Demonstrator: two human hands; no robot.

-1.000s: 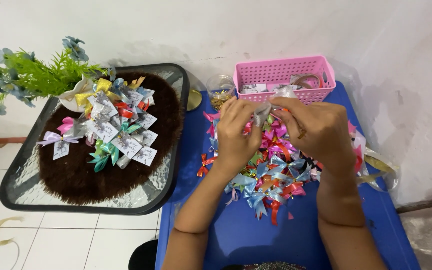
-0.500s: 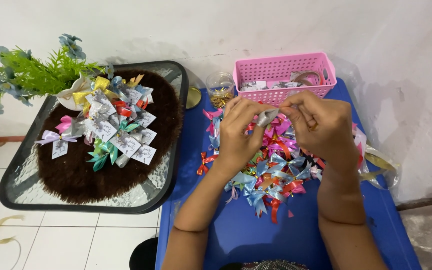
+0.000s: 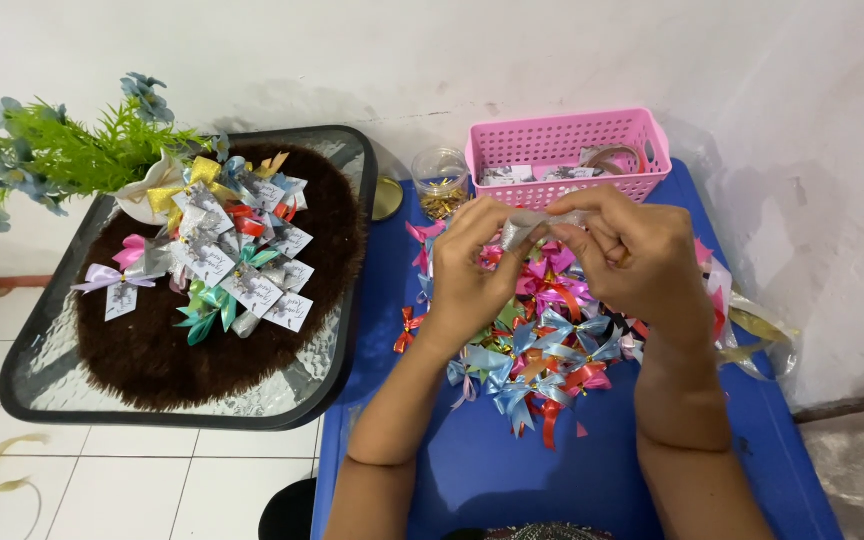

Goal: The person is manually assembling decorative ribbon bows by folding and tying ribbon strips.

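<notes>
1. Two hands meet over the blue counter [image 3: 472,480], above a heap of ribbon bows [image 3: 542,350]. Far left stands the glass tray [image 3: 27,390] with a brown mat [image 3: 142,350], tagged bows [image 3: 242,250] and a flower pot [image 3: 142,195].
2. Left hand [image 3: 472,275]: grip pressed together, thumb and fingers pinching the left end of a small silver ribbon piece [image 3: 524,226].
3. The silver ribbon piece lies between the two grips, its long axis roughly left to right, held just above the heap and in front of the pink basket [image 3: 567,145]. Neither hand is nearer; both touch it.
4. Right hand [image 3: 642,265]: grip also pinched on the ribbon's right end, fingers curled over it.
5. Against the earlier views, little differs: hands sit in the same spot over the heap, fingertips drawn slightly closer; heap, clear jar [image 3: 440,180] and basket unmoved.
</notes>
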